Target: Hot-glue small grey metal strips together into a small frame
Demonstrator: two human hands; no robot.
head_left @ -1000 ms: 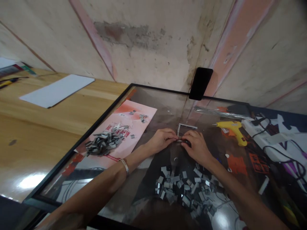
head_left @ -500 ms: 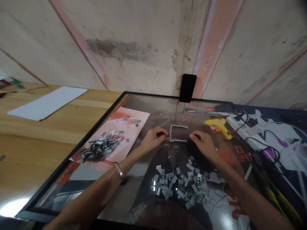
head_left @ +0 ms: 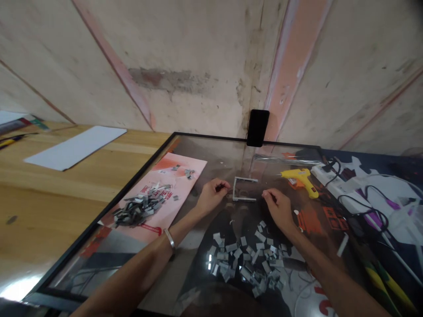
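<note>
A three-sided grey frame [head_left: 234,189], its open side to the right, lies on the glass tabletop [head_left: 205,145]. Just left of it is my left hand [head_left: 214,193], with thumb and fingertips brought together; anything between them is too small to make out. My right hand [head_left: 277,206] rests to the right of the frame, fingers curled and fingertips close together, and what they may hold is hidden. Neither hand touches the frame. Many small grey metal pieces [head_left: 251,259] are scattered nearer to me. More pieces [head_left: 139,207] are heaped on a pink sheet [head_left: 185,176] at the left.
A black phone [head_left: 257,127] leans upright at the back edge. To the right are a yellow glue gun [head_left: 302,179], clear rods [head_left: 284,159], a white power strip [head_left: 330,178] with cables, and orange pieces [head_left: 335,218]. White paper [head_left: 77,147] lies on the wooden table [head_left: 33,189].
The view has shifted slightly, so the table sits a little lower. My right hand has moved a little down and away from the frame; my left hand keeps nearly the same pose.
</note>
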